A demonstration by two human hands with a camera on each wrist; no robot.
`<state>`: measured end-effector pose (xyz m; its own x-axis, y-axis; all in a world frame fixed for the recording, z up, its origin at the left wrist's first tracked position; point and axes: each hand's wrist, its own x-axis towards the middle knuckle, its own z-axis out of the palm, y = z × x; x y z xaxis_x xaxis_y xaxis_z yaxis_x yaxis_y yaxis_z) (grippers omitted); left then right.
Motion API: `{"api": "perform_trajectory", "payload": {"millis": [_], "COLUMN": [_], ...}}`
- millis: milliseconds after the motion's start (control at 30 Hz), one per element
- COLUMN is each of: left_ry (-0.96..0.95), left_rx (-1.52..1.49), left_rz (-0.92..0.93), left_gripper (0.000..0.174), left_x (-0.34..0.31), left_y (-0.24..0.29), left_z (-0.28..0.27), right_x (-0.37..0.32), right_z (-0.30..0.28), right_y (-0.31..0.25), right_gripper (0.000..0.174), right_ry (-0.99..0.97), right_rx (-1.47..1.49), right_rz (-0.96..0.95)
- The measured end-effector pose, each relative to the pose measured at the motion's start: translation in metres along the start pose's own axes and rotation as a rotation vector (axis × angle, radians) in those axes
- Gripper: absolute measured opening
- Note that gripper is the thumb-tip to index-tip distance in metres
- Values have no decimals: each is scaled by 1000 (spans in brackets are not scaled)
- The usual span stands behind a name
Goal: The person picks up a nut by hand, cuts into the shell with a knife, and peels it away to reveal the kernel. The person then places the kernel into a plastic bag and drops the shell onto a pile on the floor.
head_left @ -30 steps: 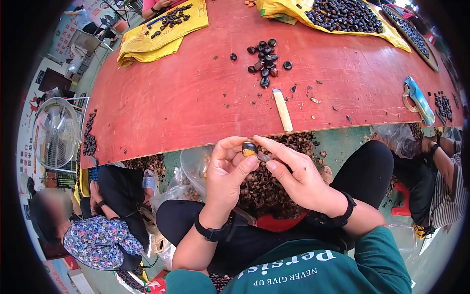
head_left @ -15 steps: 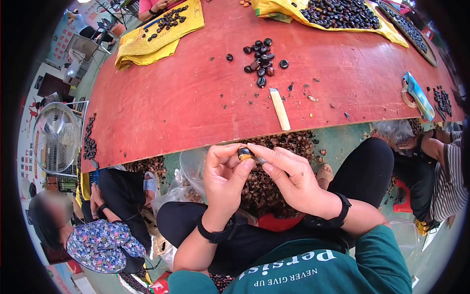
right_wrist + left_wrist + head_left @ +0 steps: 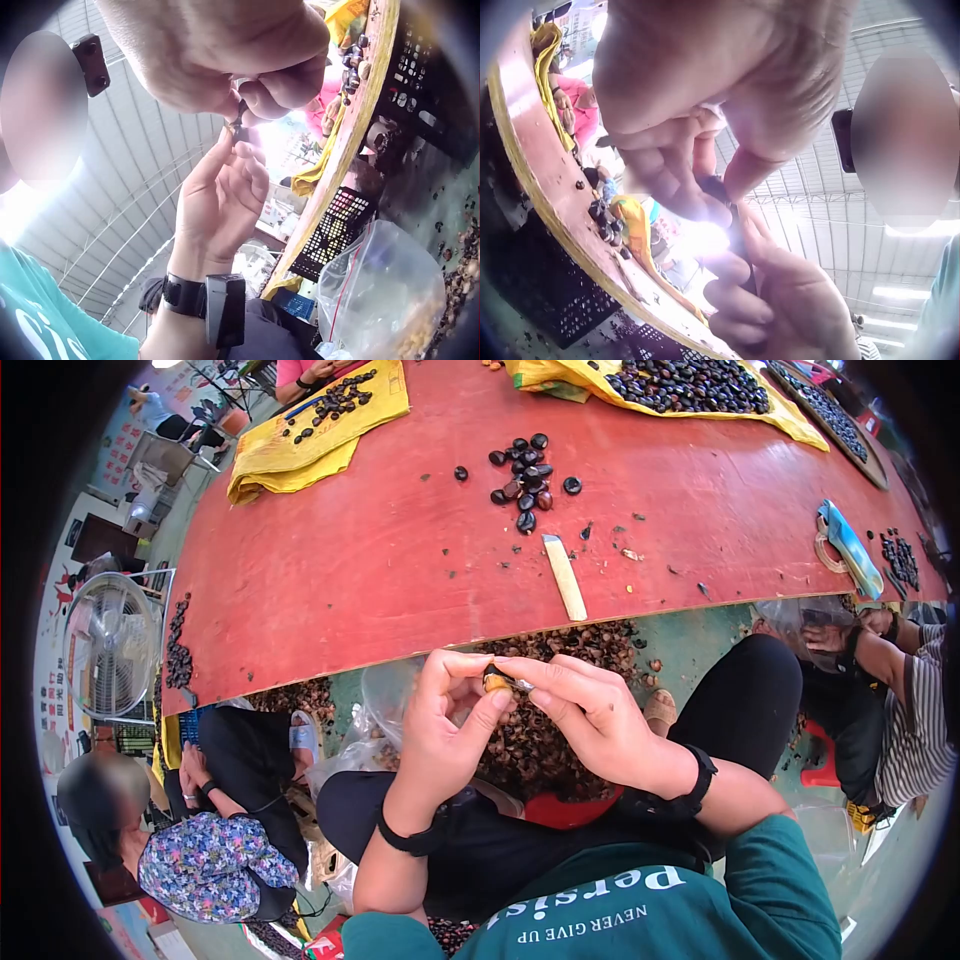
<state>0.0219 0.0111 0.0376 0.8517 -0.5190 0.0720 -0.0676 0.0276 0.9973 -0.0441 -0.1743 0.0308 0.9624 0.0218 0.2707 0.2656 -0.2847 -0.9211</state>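
Note:
Just below the red table's front edge my left hand (image 3: 455,705) pinches a small dark chestnut (image 3: 494,679) with a yellow peeled patch between thumb and fingertips. My right hand (image 3: 575,710) grips a small knife (image 3: 522,684) whose blade tip lies against the chestnut. The left wrist view shows the left hand (image 3: 697,150) from below, with the dark nut (image 3: 714,187) between the fingertips. In the right wrist view the right hand (image 3: 240,52) pinches the blade (image 3: 238,124) above the left hand.
The red table (image 3: 380,560) carries a small cluster of dark chestnuts (image 3: 525,470), a pale flat stick (image 3: 565,577) and yellow cloths (image 3: 300,420) with more nuts. A heap of shells (image 3: 545,740) lies below my hands. A fan (image 3: 110,645) and seated people are around.
Both hands with the chestnut and knife have drifted slightly left and down. The left wrist has lowered, and the chestnut has turned a little between the fingertips.

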Motion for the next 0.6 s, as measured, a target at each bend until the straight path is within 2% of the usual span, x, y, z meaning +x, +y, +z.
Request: {"api": "perform_trajectory", "payload": {"millis": [67, 167, 200, 233, 300, 333, 367, 467, 533, 600], "left_ry": [-27, -357, -276, -159, -75, -55, -16, 77, 122, 134], "left_rx": [51, 275, 187, 96, -194, -321, -368, -518, -517, -500], "left_rz": [-43, 5, 3, -91, -77, -140, -151, -159, -181, -171], "left_gripper": [24, 25, 25, 28, 31, 33, 33, 33, 34, 35], "left_x": [2, -10, -11, -9, 1, 1, 2, 4, 5, 6], "left_y": [1, 1, -1, 0, 6, 6, 6, -3, -5, -8], "left_z": [-4, 7, 13, 11, 3, -1, -2, 0, 1, 3], "right_x": [2, 14, 17, 16, 13, 12, 11, 10, 7, 6], "right_z": [0, -11, -21, -24, -24, -20, -18, -16, -10, -2], "right_y": [3, 11, 11, 11, 9, 8, 9, -1, -3, 2], "right_gripper": [36, 31, 30, 30, 30, 30, 32, 36, 39, 41], "right_ry": [42, 176, 190, 158, 68, 15, -9, -15, 19, 28], "right_rx": [44, 159, 175, 160, 164, 188, 100, 76, 96, 102], "right_rz": [49, 142, 196, 195, 205, 213, 118, 105, 103, 23]}}
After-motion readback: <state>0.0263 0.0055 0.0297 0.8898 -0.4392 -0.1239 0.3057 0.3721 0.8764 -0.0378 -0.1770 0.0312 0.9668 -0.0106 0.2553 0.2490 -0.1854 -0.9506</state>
